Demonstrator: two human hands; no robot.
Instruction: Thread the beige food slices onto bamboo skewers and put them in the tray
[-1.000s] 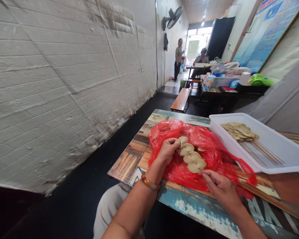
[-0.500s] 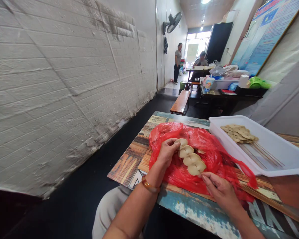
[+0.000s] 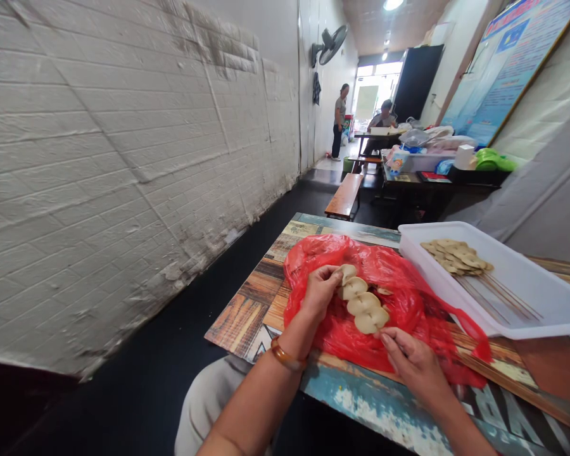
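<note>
Several thin, round beige slices (image 3: 363,303) overlap in a slanting row between my hands, held above a crumpled red plastic bag (image 3: 308,253). My left hand (image 3: 323,288), with an amber bangle at the wrist, pinches the slice at the upper end between thumb and fingers. At the lower end, my right hand (image 3: 405,356) is closed in a pinch on what looks like the end of the skewer running through the row; the fingertips mostly hide it. Another beige slice (image 3: 384,291) shows in the bag's opening.
Right of the bag, a white plastic tray (image 3: 541,285) holds finished-looking skewers of beige slices (image 3: 456,255). A bundle of bare thin sticks (image 3: 517,386) lies on the wood-patterned table (image 3: 247,316). Beyond are a bench (image 3: 344,195), a cluttered table and two people (image 3: 338,120).
The row of slices has shifted slightly left at its lower end, with my right hand moving along with it. My left hand keeps its pinch in nearly the same place.
</note>
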